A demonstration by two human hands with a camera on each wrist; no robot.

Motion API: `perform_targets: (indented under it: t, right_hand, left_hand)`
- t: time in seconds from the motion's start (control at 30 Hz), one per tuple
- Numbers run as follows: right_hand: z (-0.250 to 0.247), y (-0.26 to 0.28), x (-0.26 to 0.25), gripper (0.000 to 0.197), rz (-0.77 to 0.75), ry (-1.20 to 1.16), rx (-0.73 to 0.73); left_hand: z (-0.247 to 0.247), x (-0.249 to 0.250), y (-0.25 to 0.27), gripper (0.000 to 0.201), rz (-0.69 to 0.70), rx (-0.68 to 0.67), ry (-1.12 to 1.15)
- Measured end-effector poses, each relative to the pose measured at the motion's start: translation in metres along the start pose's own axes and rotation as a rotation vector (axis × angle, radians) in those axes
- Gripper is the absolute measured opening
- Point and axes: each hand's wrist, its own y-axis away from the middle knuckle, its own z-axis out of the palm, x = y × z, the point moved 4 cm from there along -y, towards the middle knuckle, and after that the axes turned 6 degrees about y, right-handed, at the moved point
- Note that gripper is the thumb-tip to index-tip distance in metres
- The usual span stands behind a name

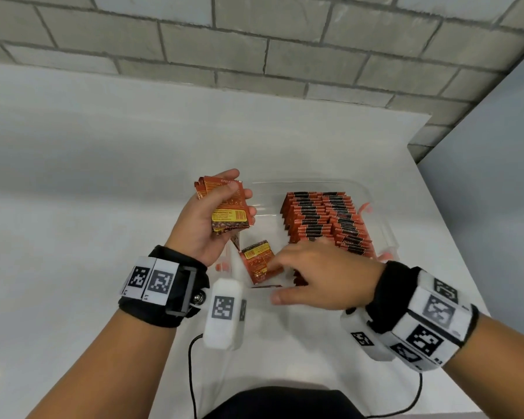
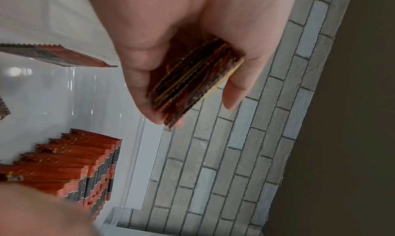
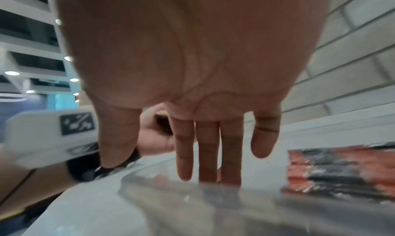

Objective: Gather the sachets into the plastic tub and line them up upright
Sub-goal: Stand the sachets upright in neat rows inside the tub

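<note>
At left, the left hand (image 1: 208,219) grips a stack of sachets (image 1: 224,207) above the near-left corner of the clear plastic tub (image 1: 387,228) on the white worktop (image 1: 73,176); the left wrist view alone shows the stack edge-on, several sachets thick, pinched between thumb and fingers. At centre, loose sachets (image 1: 259,261) lie flat on the tub floor, under the fingertips of the right hand (image 1: 324,276), whose fingers reach out straight, holding nothing, as the right wrist view confirms. At right, two rows of upright sachets (image 1: 324,222) stand along the tub's right side.
</note>
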Motion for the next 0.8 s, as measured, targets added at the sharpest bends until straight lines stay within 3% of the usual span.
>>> perform_targets:
  t: [0.13, 0.23, 0.4, 0.5, 0.63, 0.8]
  right_hand:
    - [0.019, -0.022, -0.016, 0.047, -0.025, 0.038, -0.15]
    - [0.019, -0.024, -0.017, 0.043, -0.035, -0.039, -0.148]
    - [0.002, -0.019, -0.01, 0.021, -0.069, -0.255, 0.083]
    - [-0.017, -0.007, 0.006, 0.007, 0.017, -0.501, 0.295]
    - [-0.043, 0.013, 0.022, 0.019, 0.057, -1.015, 0.584]
    - [-0.057, 0.025, 0.023, 0.02, 0.019, -1.295, 0.739]
  left_hand:
    - [-0.002, 0.004, 0.003, 0.036, 0.014, 0.003, 0.002]
    - [-0.007, 0.011, 0.005, 0.034, 0.029, 0.009, 0.011]
    - [-0.013, 0.019, 0.006, 0.038, 0.046, 0.015, 0.021]
    - [-0.014, 0.019, 0.005, 0.039, 0.039, -0.007, 0.01]
    - [-0.001, 0.012, 0.008, 0.042, -0.007, -0.117, -0.038]
    - [0.029, -0.006, 0.017, 0.07, -0.057, -0.364, -0.06]
